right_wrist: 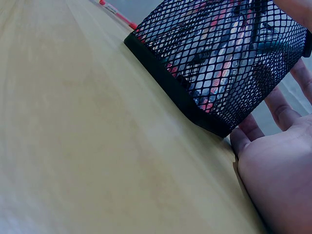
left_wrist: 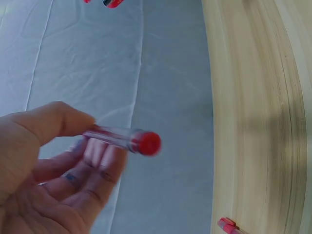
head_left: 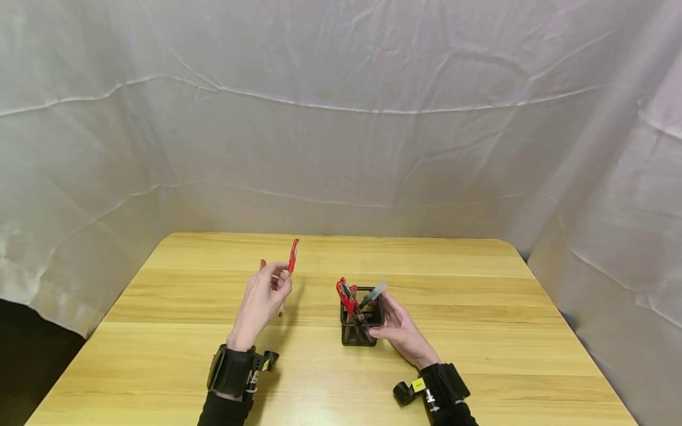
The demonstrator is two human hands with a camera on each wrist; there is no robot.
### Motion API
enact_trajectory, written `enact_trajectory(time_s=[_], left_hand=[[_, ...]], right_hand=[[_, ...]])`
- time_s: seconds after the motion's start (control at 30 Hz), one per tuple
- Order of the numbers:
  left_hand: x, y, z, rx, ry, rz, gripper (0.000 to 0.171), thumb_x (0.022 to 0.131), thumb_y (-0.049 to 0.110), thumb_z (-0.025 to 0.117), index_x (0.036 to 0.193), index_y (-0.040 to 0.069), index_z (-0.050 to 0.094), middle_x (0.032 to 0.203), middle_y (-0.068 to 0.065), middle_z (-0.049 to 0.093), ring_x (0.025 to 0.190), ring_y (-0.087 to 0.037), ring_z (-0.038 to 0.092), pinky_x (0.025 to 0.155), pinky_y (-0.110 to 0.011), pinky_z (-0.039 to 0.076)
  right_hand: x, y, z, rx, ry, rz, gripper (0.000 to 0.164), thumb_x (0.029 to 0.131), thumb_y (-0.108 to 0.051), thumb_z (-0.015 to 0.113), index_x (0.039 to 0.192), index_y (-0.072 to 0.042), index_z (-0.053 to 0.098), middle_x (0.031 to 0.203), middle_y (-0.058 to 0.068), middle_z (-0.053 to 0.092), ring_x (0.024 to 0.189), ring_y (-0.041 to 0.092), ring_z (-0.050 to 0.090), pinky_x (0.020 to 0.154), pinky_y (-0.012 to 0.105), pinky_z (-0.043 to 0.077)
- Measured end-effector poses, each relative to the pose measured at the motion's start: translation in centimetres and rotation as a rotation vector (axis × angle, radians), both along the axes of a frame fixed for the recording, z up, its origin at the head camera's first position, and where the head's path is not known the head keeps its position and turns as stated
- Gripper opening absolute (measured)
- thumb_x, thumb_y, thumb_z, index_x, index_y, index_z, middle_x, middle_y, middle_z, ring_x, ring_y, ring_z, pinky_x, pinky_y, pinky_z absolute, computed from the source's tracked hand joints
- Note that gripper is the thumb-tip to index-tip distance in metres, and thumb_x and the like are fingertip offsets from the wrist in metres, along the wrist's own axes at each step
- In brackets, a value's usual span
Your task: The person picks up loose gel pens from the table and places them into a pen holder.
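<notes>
My left hand [head_left: 263, 299] pinches a red pen [head_left: 292, 257] between thumb and fingers, raised over the left half of the table. In the left wrist view, the pen's round red end [left_wrist: 148, 143] points toward the camera, with a clear barrel behind it. My right hand [head_left: 399, 331] grips the right side of a black mesh pen holder [head_left: 359, 336], thumb at the front and fingers behind. The holder stands upright on the table. Inside lean several pens with red parts [head_left: 348, 300] and one with a pale clear cap [head_left: 377, 290].
Another red pen [left_wrist: 228, 225] lies on the table beyond my left hand, largely hidden by it in the head view. The wooden table [head_left: 479, 278] has a pale hanging cloth [head_left: 373, 148] behind it and at both sides.
</notes>
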State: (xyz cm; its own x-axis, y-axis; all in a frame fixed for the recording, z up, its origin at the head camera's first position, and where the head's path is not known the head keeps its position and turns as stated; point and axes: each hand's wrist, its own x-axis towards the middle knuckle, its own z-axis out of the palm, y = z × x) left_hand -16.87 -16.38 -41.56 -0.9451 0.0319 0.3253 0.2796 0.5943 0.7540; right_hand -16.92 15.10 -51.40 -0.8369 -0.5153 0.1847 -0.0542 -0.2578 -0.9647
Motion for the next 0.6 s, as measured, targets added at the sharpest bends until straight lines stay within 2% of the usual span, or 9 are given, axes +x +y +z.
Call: enact_trajectory(time_s=[0.17,0.3,0.5,0.6], left_hand=[[0.0,0.4,0.2,0.074,0.142,-0.011,0.027,0.091,-0.001,0.066,0.117,-0.006,0.065,0.094,-0.012,0.069,0.082,-0.018,0.066,0.075,-0.024,0.059],[-0.1,0.7,0.2,0.133,0.220,-0.020,0.027,0.089,-0.004,0.068,0.116,-0.005,0.066,0.093,-0.013,0.070,0.080,-0.017,0.067,0.076,-0.025,0.061],[-0.1,1.3,0.2,0.223,0.348,-0.041,0.029,0.087,-0.006,0.070,0.115,-0.003,0.067,0.092,-0.012,0.071,0.081,-0.007,0.064,0.074,-0.019,0.061],[0.0,1.6,0.2,0.274,0.426,-0.055,0.029,0.085,-0.009,0.071,0.114,-0.004,0.067,0.091,-0.014,0.072,0.081,-0.002,0.063,0.073,-0.014,0.059]], right_hand=[[0.0,0.0,0.0,0.003,0.001,-0.003,0.106,0.084,0.002,0.070,0.157,0.005,-0.007,0.166,0.026,-0.012,0.152,0.037,-0.014,0.113,0.004,0.020],[0.0,0.0,0.0,0.003,0.004,-0.005,0.106,0.084,0.002,0.070,0.157,0.005,-0.006,0.166,0.026,-0.011,0.152,0.038,-0.014,0.113,0.004,0.021],[0.1,0.0,0.1,0.008,-0.003,-0.003,0.106,0.085,0.002,0.070,0.157,0.006,-0.008,0.166,0.025,-0.013,0.152,0.037,-0.015,0.113,0.004,0.018],[0.1,-0.1,0.3,0.016,-0.011,-0.003,0.106,0.085,0.001,0.070,0.157,0.005,-0.008,0.166,0.024,-0.015,0.153,0.036,-0.017,0.117,0.007,0.013]])
